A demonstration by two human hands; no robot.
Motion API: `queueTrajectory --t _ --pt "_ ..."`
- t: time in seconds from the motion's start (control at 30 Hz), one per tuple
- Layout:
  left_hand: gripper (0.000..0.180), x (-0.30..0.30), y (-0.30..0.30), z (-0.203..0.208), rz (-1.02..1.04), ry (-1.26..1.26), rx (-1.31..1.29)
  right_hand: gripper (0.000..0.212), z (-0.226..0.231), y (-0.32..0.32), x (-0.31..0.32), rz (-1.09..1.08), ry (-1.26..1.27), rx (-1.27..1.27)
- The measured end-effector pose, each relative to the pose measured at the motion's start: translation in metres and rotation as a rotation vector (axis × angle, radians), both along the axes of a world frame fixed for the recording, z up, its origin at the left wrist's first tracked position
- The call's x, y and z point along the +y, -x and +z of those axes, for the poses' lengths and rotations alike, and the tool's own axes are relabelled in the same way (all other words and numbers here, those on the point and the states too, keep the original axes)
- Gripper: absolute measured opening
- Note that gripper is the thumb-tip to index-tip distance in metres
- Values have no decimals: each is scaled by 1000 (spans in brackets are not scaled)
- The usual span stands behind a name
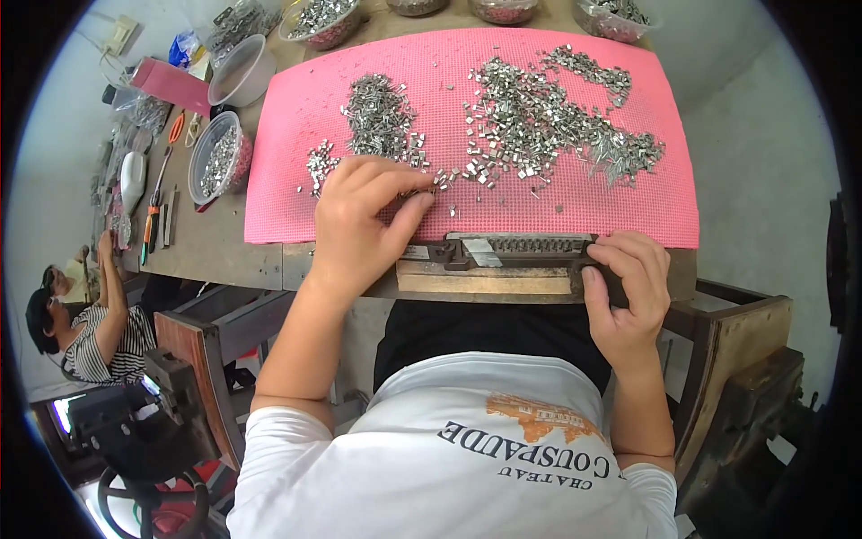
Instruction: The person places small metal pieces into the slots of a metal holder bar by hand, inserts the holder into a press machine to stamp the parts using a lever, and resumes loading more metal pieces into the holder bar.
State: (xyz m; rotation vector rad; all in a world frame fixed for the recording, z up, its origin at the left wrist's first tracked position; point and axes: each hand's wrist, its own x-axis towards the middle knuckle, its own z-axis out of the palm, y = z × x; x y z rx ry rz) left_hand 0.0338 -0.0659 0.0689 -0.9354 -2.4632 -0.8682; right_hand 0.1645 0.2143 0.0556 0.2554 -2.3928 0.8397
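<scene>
My left hand [359, 216] reaches over the pink textured mat [287, 117], its thumb and forefinger drawn together beside some loose metal bits. Whatever lies between those fingertips is too small to make out. At the mat's near edge, a long dark metal jig [525, 250] with a row of slots rests on a wooden block [485, 281]. My right hand [633, 283] is closed around the jig's right end, fingers on top and thumb in front. Small silver metal pieces lie in a left heap [379, 117] and a wider right heap [521, 117].
A clear bowl of metal pieces [220, 157] and an empty white bowl [242, 72] stand left of the mat. More bowls line the far edge, including one at the right [617, 18]. Orange-handled tools [151, 229] lie at left. Another person [99, 332] sits beyond.
</scene>
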Motion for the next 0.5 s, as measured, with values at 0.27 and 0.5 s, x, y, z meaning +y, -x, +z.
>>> queueTrajectory --t 0.27,0.5 --pt "18 17 14 -4 -82 58 -52 26 10 11 -4 41 -14 23" --pt "9 4 16 -10 -146 75 22 28 22 45 -11 265 -172 -64"
